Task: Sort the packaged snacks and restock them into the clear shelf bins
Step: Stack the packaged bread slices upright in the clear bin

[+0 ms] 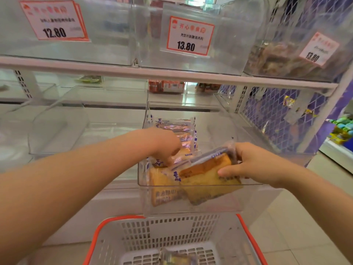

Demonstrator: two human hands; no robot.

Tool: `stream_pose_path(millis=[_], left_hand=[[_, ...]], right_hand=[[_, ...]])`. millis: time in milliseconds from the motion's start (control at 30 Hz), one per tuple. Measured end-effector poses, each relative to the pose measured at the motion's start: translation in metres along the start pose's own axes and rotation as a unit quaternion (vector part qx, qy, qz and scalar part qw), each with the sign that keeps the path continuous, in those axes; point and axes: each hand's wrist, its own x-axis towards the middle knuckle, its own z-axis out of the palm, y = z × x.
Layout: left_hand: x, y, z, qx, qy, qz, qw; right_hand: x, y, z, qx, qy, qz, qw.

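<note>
A clear shelf bin [191, 199] on the lower shelf holds several wrapped bread slices with blue-and-white packaging [177, 127]. My right hand [254, 165] grips one wrapped bread pack [206, 169] by its right end, tilted over the bin's front half. Reaching into the bin, my left hand [166, 144] has its fingers curled down on the packs lying there [162, 178]; whether it holds one I cannot tell. Below, a white basket with an orange rim [172, 236] holds one more wrapped snack [177, 259].
Empty clear bins [57, 131] stand to the left on the same shelf. The upper shelf [172, 73] carries bins with price tags 12.80 [54, 20] and 13.80 [189, 36]. A white mesh side panel [277, 115] closes the right end. Tiled floor lies at the right.
</note>
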Motion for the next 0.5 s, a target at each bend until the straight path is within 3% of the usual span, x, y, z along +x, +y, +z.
stream_pose_path(millis=[100, 267, 400, 500], left_hand=[[0.004, 0.0, -0.001, -0.051, -0.033, -0.009, 0.998], [0.003, -0.002, -0.006, -0.076, -0.062, -0.027, 0.995], [-0.002, -0.004, -0.012, -0.096, 0.032, -0.015, 0.995], [-0.012, -0.004, -0.019, -0.162, 0.108, 0.007, 0.981]], right_hand=[[0.005, 0.007, 0.005, 0.03, 0.026, 0.04, 0.998], [0.015, 0.014, 0.011, 0.019, -0.016, 0.134, 0.991], [0.025, 0.013, 0.024, -0.002, -0.051, 0.235, 0.971], [0.037, 0.007, 0.039, -0.011, -0.037, 0.248, 0.968]])
